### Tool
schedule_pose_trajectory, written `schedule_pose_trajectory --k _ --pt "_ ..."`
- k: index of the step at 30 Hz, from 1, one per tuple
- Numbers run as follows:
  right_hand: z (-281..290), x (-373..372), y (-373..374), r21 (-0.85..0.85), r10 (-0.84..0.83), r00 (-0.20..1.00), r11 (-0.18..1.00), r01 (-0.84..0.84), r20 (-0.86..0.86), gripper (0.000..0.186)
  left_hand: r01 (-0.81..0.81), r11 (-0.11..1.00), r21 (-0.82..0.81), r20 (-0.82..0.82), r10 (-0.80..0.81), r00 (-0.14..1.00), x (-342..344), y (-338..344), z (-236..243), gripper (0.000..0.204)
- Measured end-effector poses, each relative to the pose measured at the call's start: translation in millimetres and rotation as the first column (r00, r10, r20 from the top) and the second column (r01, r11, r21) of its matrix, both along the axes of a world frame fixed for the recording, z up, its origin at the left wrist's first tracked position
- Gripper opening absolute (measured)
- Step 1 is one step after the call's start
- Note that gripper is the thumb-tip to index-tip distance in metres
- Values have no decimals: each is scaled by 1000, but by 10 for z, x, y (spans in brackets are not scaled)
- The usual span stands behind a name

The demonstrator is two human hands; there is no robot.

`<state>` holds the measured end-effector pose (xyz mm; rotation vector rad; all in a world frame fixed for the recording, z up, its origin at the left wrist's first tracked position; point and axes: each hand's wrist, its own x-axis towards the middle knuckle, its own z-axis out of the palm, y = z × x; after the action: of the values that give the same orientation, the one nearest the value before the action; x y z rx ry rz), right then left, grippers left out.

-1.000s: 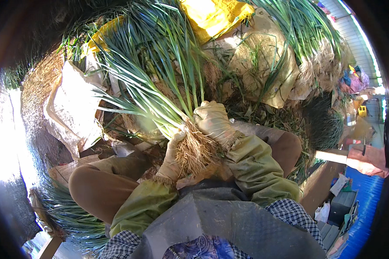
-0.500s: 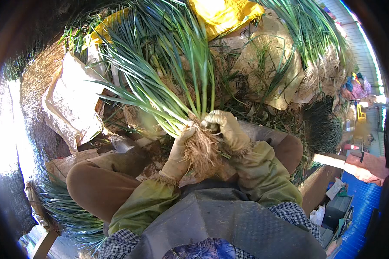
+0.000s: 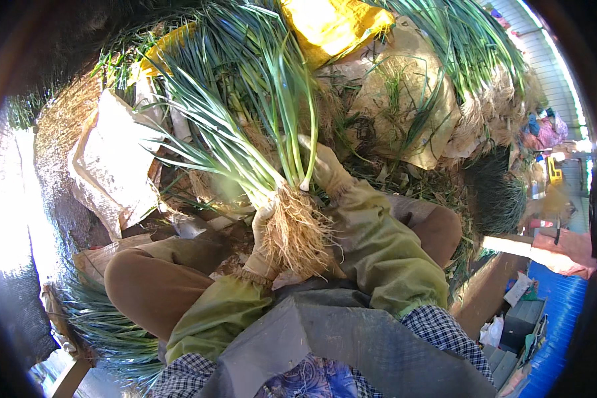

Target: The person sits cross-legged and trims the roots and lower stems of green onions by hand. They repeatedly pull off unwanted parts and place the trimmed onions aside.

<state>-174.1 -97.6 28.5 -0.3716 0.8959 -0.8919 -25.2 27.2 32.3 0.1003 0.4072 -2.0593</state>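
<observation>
From where I stand, the bunch of green onions [image 3: 261, 174] is right between the person's gloved hands, leaves fanning away and the shaggy roots [image 3: 301, 232] drooping back toward the lap. The left hand [image 3: 264, 235] is curled in around the stem bases, its fingers partly lost behind the roots. The right hand [image 3: 326, 167] sits against the far right side of the stems, fingertips reaching in behind them; I can't tell how tightly it has closed, or on how many stalks.

To handle this well, I'd say the left hand should hold firm low down, just above the roots, where the stems look stoutest, while the right stays light on the stalks so they don't snap or bruise. The white bases look a little uneven, so drawing them level would likely make a tidier bundle.

As for containers, a pale sack [image 3: 113, 162] lies crumpled to the left of the left hand, and a bright yellow sack [image 3: 338, 26] beyond the right hand; I can't make out anything inside either. Well off to the right hand's right stands a dark grey box [image 3: 523, 323], with a white plastic bag [image 3: 491, 330] just beside it, contents hidden.
</observation>
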Motion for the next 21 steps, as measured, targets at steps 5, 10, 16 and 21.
schedule_pose_trajectory --k 5,10,16,21 --pt "-3 89 -147 -208 -8 940 976 -67 -342 29 -10 997 75 263 -10 965 33 -21 60 54" --pt "-80 14 -20 -129 72 955 985 -113 -287 32 -32 999 -15 -180 29 983 -1 -10 24 62" --pt "-133 169 -37 -3 -47 985 999 48 165 32 -23 1000 7 -232 24 972 14 75 -131 66" --pt "20 133 174 -71 -251 959 963 262 136 34 -22 997 -69 -309 0 951 -23 27 -180 67"
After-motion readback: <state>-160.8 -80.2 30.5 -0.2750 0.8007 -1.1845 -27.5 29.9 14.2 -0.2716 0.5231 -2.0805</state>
